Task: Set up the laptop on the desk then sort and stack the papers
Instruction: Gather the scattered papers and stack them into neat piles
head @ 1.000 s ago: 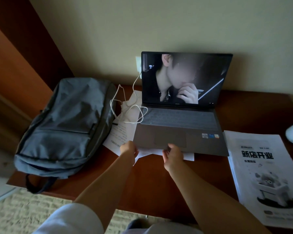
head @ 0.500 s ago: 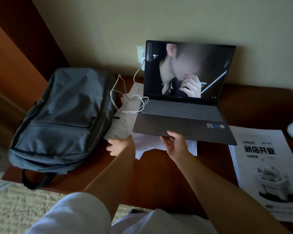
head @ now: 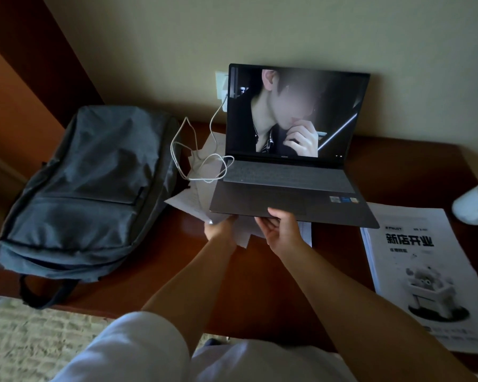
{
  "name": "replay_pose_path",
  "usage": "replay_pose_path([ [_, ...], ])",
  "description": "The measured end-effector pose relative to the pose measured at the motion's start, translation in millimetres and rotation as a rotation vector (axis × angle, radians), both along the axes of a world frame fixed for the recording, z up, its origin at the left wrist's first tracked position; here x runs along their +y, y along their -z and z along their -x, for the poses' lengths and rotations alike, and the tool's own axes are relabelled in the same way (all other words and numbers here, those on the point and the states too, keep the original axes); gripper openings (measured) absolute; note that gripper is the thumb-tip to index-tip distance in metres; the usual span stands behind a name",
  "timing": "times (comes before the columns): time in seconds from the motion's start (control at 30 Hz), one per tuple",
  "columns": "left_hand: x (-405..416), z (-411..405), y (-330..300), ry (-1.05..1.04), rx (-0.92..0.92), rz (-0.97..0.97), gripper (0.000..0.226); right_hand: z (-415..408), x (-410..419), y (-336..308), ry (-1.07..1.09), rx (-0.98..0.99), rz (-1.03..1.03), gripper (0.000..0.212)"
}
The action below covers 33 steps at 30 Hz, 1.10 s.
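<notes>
Laptop (head: 290, 188) front edge is held up off the worktop (head: 260, 285) by the right hand (head: 280, 230). Loose papers (head: 193, 201) underneath are gripped by the left hand (head: 221, 230). Next, they likely need pulling out.

Desk (head: 260, 285): glossy polished wood. Backpack (head: 89, 188): matt woven cloth. Laptop (head: 287, 199): smooth matt metal. Papers (head: 193, 199): thin white paper
</notes>
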<state>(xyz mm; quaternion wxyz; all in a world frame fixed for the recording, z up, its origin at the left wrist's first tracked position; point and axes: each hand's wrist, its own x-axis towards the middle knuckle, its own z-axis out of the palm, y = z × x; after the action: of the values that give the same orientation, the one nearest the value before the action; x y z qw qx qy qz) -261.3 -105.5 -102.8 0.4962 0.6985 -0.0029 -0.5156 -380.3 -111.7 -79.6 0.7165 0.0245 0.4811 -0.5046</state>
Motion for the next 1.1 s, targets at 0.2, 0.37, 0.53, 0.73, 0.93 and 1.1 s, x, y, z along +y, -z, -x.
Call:
replay_pose_path([
  [0.2, 6, 2, 1, 0.035, -0.030, -0.078, 0.045, -4, -2, -2, -0.003, 0.018, -0.002, 0.011],
  [0.37, 30, 0, -3, 0.064, -0.019, -0.141, 0.041, -13, -1, -6, -0.017, 0.045, 0.006, 0.015],
  [0.53, 70, -41, 7, 0.312, -0.135, -0.233, 0.046, -15, 3, -9, -0.003, 0.067, 0.026, 0.006],
  [0.73, 83, -94, -8, 0.490, -0.199, -0.417, 0.013, -19, 7, -18, 0.092, 0.139, 0.017, 0.008],
  [0.93, 91, -84, -24, 0.279, -0.723, -0.409, 0.081, -20, 8, -28, 0.142, 0.145, 0.017, 0.009],
  [1.1, 76, -65, -14, 0.436, -1.109, -0.095, 0.044, -19, 11, -26, 0.140, 0.142, 0.022, 0.005],
])
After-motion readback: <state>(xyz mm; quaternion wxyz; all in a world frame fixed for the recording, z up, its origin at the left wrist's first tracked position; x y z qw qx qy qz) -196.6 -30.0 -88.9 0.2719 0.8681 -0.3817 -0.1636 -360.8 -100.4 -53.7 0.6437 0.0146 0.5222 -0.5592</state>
